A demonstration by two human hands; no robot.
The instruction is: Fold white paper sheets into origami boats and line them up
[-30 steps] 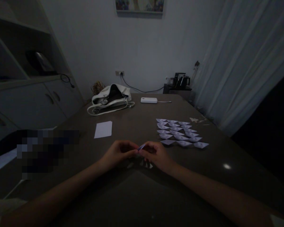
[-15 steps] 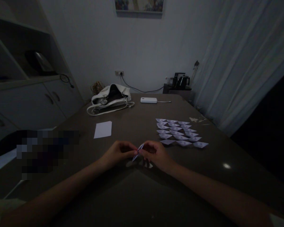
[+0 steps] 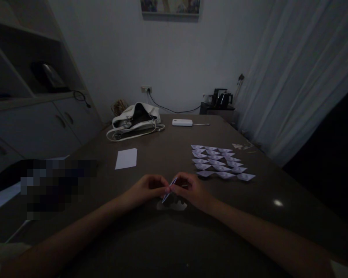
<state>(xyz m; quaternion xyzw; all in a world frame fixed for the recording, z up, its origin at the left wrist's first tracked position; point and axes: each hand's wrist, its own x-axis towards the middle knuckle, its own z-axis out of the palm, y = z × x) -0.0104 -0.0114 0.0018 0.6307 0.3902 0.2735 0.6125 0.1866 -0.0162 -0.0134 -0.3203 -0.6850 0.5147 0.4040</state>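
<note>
Table (image 3: 162, 150): brownish, kinda dimly lit
Bag (image 3: 139, 123): white, parked far left, top gaping open
Paper (image 3: 126, 159): white, laid flat in front of the bag
Boats (image 3: 216, 163): folded from paper, lined up in rough rows on the right
Gadget (image 3: 182, 122): white, set far back, cord stretched rightward
Scraps (image 3: 237, 146): scattered by the right edge, just past the boats

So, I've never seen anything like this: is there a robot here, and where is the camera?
No robot here: these are a person's own bare hands. The camera is worn on the person's head, looking forward and down. The left hand and right hand pinch a small piece of folded paper between their fingertips. On the dark table, rows of folded paper boats sit to the right, and white paper lies to the left. Farther back are a white bag and a small white device.
</note>
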